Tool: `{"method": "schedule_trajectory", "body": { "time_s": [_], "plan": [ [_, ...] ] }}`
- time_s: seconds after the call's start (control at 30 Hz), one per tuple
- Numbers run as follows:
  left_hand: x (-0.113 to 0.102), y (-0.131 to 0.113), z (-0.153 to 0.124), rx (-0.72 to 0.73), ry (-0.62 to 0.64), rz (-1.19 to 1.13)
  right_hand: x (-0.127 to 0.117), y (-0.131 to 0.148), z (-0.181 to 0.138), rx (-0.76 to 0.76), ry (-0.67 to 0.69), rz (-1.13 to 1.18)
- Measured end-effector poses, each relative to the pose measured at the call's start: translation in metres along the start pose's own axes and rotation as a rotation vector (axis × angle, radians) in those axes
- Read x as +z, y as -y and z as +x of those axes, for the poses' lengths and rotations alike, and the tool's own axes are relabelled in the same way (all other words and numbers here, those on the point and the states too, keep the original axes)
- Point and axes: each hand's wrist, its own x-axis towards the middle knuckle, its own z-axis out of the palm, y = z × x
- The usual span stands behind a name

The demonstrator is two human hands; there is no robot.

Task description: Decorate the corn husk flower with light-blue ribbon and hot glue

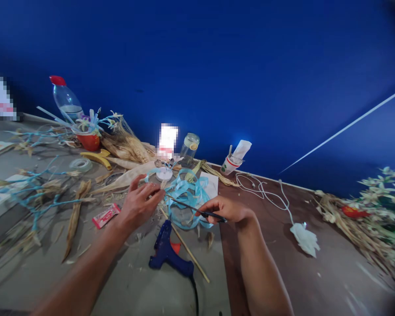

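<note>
My left hand (141, 201) has its fingers pinched on a small pale piece of dried husk (163, 186) above the middle of the table. My right hand (226, 208) is closed round the dark handles of a pair of scissors (184, 204). The blades point left and their tips reach close to the husk piece; whether they touch it I cannot tell. A loose tangle of light blue ribbon (183, 189) lies beneath both hands. Nearer to me, a blue glue gun (171, 252) rests on its side next to a thin stick (192, 256).
Husk strips (76, 219), a red packet (105, 215) and blue-stemmed flowers (36, 197) lie left. Behind stand a bottle (66, 98), a red pot (88, 141), a glass jar (190, 147) and a cup (231, 164). A white cable (266, 193) and a flower bunch (358, 224) are right.
</note>
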Motion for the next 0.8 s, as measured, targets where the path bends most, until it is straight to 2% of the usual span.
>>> {"method": "schedule_trajectory", "body": {
  "time_s": [0.33, 0.63, 0.8],
  "plan": [
    [0.001, 0.000, -0.002, -0.008, 0.049, -0.008, -0.001, -0.001, 0.000, 0.007, -0.015, -0.008],
    [0.001, -0.003, -0.002, -0.008, 0.112, -0.038, 0.001, 0.000, -0.003, 0.005, -0.046, -0.151],
    [0.004, 0.004, -0.005, -0.091, 0.072, -0.063, 0.000, 0.000, -0.010, 0.021, -0.138, -0.184]
  ]
}}
